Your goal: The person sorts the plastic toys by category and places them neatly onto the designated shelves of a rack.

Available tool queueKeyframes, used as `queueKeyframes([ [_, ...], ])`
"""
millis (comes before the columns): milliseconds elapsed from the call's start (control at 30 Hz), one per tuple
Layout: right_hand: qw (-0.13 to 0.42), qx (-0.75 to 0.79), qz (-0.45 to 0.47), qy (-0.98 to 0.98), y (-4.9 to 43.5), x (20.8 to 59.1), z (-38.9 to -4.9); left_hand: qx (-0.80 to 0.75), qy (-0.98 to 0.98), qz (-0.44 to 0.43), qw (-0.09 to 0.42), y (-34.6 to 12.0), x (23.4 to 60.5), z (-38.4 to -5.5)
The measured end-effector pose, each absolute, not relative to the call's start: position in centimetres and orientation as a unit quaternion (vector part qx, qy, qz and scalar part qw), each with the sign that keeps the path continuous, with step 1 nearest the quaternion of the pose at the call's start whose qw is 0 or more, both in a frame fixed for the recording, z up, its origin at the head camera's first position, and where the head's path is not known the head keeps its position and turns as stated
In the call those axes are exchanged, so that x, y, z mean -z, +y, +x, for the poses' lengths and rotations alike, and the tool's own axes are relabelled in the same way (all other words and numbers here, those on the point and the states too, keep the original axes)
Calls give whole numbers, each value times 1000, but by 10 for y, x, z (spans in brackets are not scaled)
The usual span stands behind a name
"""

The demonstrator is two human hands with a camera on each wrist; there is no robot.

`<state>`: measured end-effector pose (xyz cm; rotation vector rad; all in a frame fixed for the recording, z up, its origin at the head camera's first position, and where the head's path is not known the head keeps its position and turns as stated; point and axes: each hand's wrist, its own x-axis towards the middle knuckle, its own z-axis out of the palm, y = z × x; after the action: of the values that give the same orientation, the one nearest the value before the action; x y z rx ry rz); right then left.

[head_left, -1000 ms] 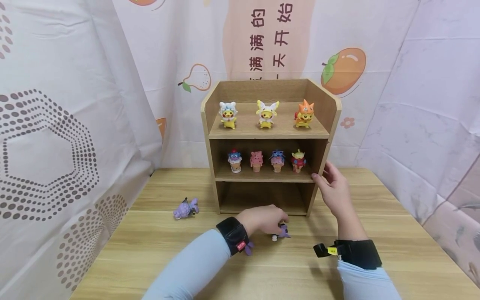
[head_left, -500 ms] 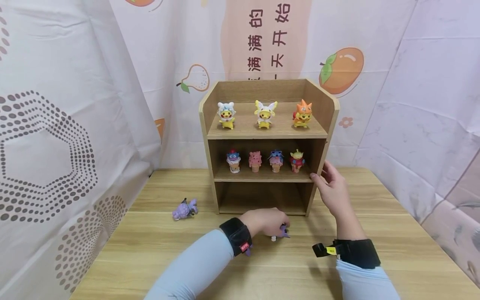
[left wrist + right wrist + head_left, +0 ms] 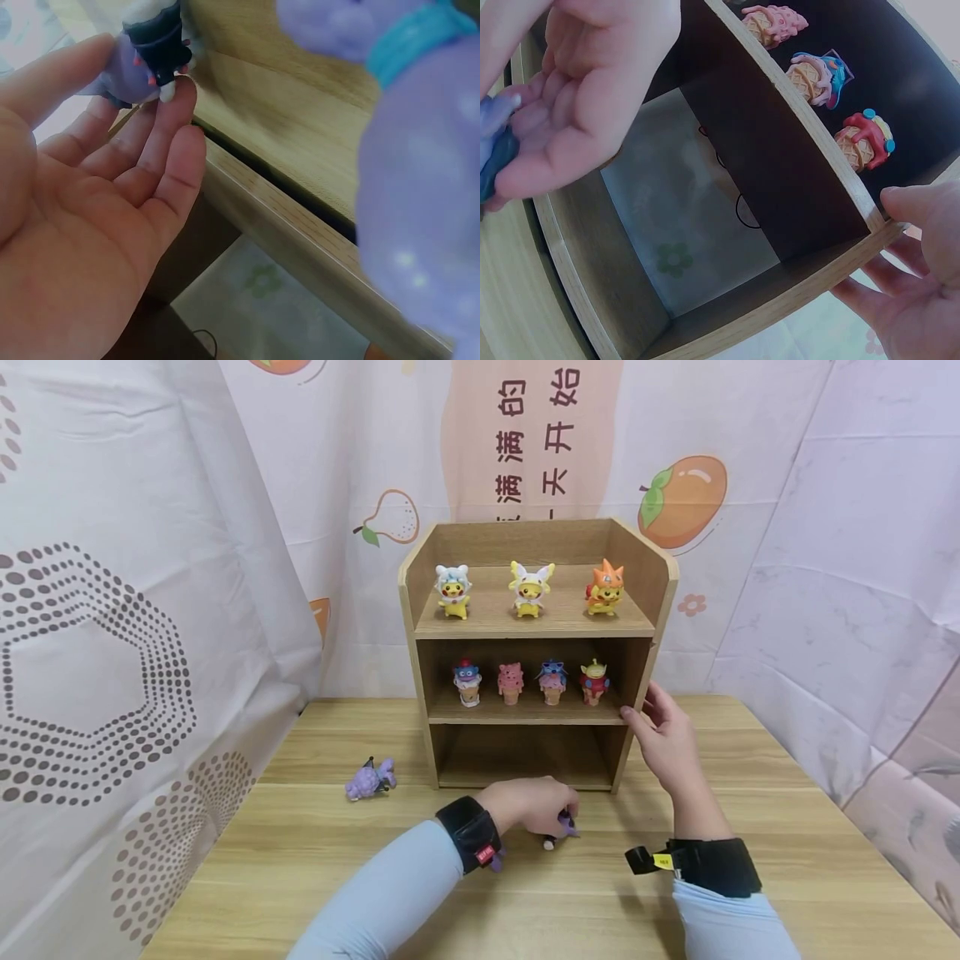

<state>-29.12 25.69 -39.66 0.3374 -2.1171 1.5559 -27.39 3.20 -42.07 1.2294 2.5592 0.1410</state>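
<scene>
Near the table's middle, my left hand [image 3: 528,803] pinches a small purple-and-black figurine [image 3: 156,56] between thumb and fingers. In the head view this figurine is partly hidden by the hand. A second purple figurine [image 3: 498,860] shows beside the left wrist strap, mostly covered; it looms large in the left wrist view, with a turquoise neck band [image 3: 420,37]. Another purple figurine [image 3: 369,779] lies to the left on the table. My right hand [image 3: 666,735] grips the right side panel of the wooden shelf [image 3: 536,632], thumb on the front edge and fingers behind.
Three yellow figurines, among them one in an orange hood [image 3: 606,589], stand on the shelf's top level. Several ice-cream-cone figurines, such as a pink one [image 3: 512,682], line the middle level. The bottom compartment [image 3: 528,756] opens just behind my left hand. A printed curtain [image 3: 375,635] hangs behind.
The left hand has moved slightly, and the figurine in its fingers has turned a little. My right hand keeps its place on the shelf panel.
</scene>
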Motion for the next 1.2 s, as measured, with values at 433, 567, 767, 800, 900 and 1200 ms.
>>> queueKeyframes([
  [433, 248, -564, 126, -778, 258, 398, -292, -125, 886, 421, 152, 22, 420, -276],
  [567, 247, -561, 123, -781, 258, 398, -292, -147, 884, 419, 149, 19, 419, -278],
  [767, 244, -555, 120, -786, 259, 399, -293, -177, 879, 417, 149, 13, 416, -281],
  [800, 245, -553, 119, -787, 259, 399, -293, -178, 878, 418, 149, 11, 415, -281],
  [900, 246, -548, 115, -792, 260, 400, -294, -177, 877, 422, 147, 8, 414, -283],
  [1200, 240, -537, 108, -802, 261, 400, -294, -207, 871, 421, 146, -1, 412, -286],
])
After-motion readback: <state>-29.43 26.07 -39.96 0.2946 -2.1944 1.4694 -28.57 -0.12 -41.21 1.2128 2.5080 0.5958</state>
